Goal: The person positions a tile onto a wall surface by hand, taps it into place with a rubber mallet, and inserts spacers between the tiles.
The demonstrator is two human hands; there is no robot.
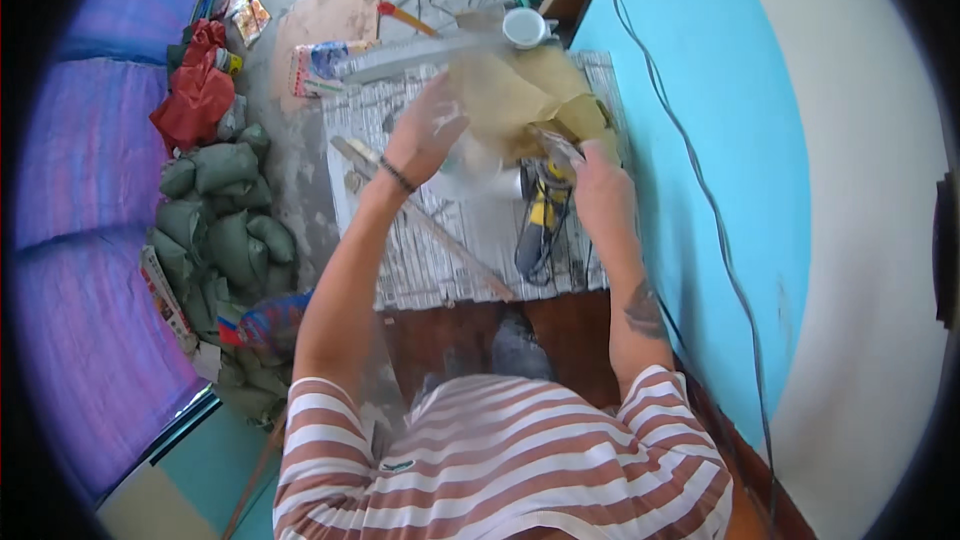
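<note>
1. The right hand point(605, 190), right of the frame's centre, grasps a greyish metal tool point(560, 147); its exact kind I cannot tell.
2. The left hand point(428, 130), upper centre, has bent fingers beside the left edge of the brown sheet point(498, 90). It is blurred, so I cannot tell whether it pinches the sheet.
3. The brown sheet is in the upper centre, at the tool's tip. It looks thin and paper-like, with a folded, creased right end.
4. For good work, I think the sheet should be held flat and taut, with left fingers away from the metal edge.
5. Below lies a yellow-and-black power tool point(547, 202), hard and rounded, on the printed covering point(420, 275).
6. Left of it, a narrow, straight strip point(455, 245) lies diagonally.
7. At the upper centre-right stands a round white container point(525, 28), smooth-looking.
</note>
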